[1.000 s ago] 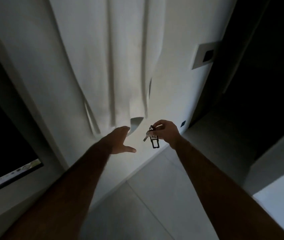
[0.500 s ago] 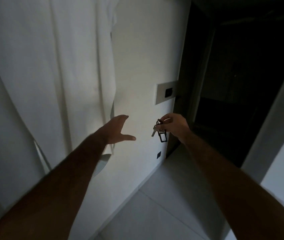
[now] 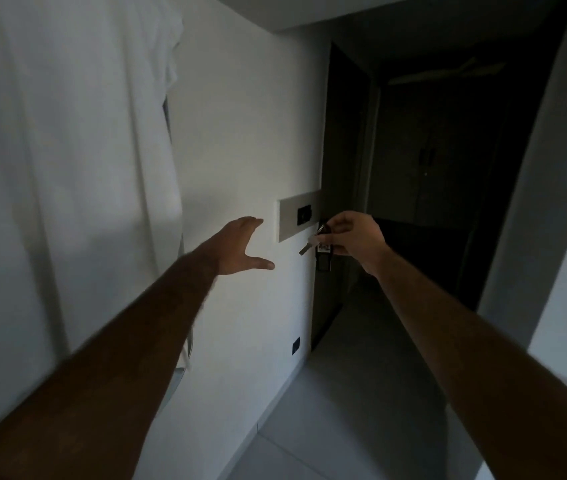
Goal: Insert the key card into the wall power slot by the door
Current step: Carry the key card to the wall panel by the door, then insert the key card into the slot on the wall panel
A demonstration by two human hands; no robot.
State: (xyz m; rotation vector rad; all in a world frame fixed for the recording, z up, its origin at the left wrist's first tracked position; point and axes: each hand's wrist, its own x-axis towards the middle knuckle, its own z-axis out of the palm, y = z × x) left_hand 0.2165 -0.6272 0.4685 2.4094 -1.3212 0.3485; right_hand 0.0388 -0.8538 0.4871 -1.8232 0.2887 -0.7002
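A grey rectangular wall plate [image 3: 289, 220] sits on the white wall beside the dark doorway, with a small black power slot [image 3: 304, 214] near its right end. My right hand [image 3: 354, 239] pinches a key bunch [image 3: 321, 249]: a metal key pointing left and a dark rectangular tag hanging below. The bunch is just right of and slightly below the slot, not touching it. My left hand [image 3: 240, 247] is held out with fingers spread and nothing in it, left of the plate and close to the wall.
A white garment [image 3: 77, 161] hangs against the wall on the left. A small black socket [image 3: 295, 346] sits low on the wall. The dark doorway [image 3: 424, 174] opens to the right, over a pale tiled floor [image 3: 351, 410].
The view has swung up and right, bringing the wall plate closer to centre. My right hand has risen with the key bunch to beside the slot. My left hand has risen too.
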